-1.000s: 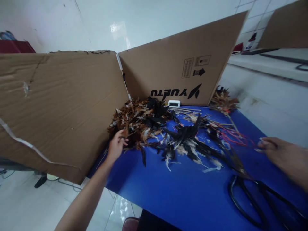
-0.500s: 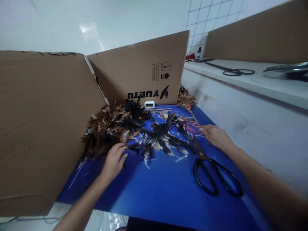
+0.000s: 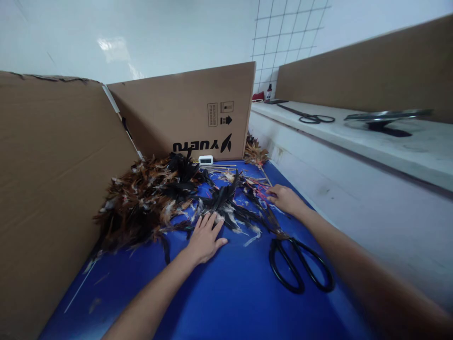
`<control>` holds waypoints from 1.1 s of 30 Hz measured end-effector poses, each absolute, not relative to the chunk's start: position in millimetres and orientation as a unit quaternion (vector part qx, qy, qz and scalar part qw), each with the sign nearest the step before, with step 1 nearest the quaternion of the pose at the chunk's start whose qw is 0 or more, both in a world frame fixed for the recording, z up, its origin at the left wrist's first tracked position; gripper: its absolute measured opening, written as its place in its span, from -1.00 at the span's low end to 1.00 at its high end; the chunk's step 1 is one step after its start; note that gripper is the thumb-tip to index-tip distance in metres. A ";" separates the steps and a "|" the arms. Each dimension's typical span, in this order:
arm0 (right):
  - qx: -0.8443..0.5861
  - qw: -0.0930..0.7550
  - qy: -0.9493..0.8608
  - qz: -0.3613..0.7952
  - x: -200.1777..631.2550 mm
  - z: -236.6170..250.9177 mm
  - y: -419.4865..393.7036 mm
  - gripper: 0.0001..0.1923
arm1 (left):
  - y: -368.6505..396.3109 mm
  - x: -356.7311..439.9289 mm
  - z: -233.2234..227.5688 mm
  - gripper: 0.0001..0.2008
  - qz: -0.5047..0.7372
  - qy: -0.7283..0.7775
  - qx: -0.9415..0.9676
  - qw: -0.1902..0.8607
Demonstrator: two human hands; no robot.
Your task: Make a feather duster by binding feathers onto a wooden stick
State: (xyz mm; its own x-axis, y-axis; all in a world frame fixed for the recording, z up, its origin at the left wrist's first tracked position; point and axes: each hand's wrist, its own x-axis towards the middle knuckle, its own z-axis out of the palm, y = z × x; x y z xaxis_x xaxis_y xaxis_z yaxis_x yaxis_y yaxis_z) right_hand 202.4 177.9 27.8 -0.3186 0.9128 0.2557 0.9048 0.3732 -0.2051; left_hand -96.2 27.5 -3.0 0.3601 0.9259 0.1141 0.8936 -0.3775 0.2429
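My left hand [image 3: 205, 238] lies with fingers spread at the near edge of some loose black feathers [image 3: 222, 198], fingertips touching their pale ends. My right hand [image 3: 286, 200] is at the right side of the table, its fingers drawn together at the ends of a tangle of red strings [image 3: 261, 190]. Between the hands, large black-handled scissors [image 3: 300, 264] rest on the blue tabletop, their blades reaching in among the feathers. A big heap of brown and black feathers [image 3: 141, 198] is to the left of my left hand.
Cardboard panels [image 3: 184, 108] wall in the left and back. Near the back panel are a small white digital display [image 3: 205, 160], thin sticks [image 3: 222, 167] and a feather duster [image 3: 256, 152]. More scissors [image 3: 311, 118] lie on the white ledge at right.
My left hand has moved right, from the brown heap's edge to the black feathers, and its fingers have spread. My right hand stays by the red strings. The camera view has shifted right.
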 end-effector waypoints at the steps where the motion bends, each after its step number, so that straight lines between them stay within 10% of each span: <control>1: -0.560 0.163 -0.812 0.011 198.2 27.0 178.9 -0.79 | 33.1 -95.2 -6.2 -0.42 0.122 0.566 0.813 0.064; 19: -0.576 0.236 -0.765 0.166 82.9 19.3 206.0 -0.89 | 46.4 -91.5 -16.6 -0.46 0.206 0.656 0.726 0.030; 33: -0.468 0.376 -0.724 0.341 120.8 145.7 170.3 -0.71 | 45.0 -93.2 -14.0 -0.56 0.292 0.626 0.722 0.038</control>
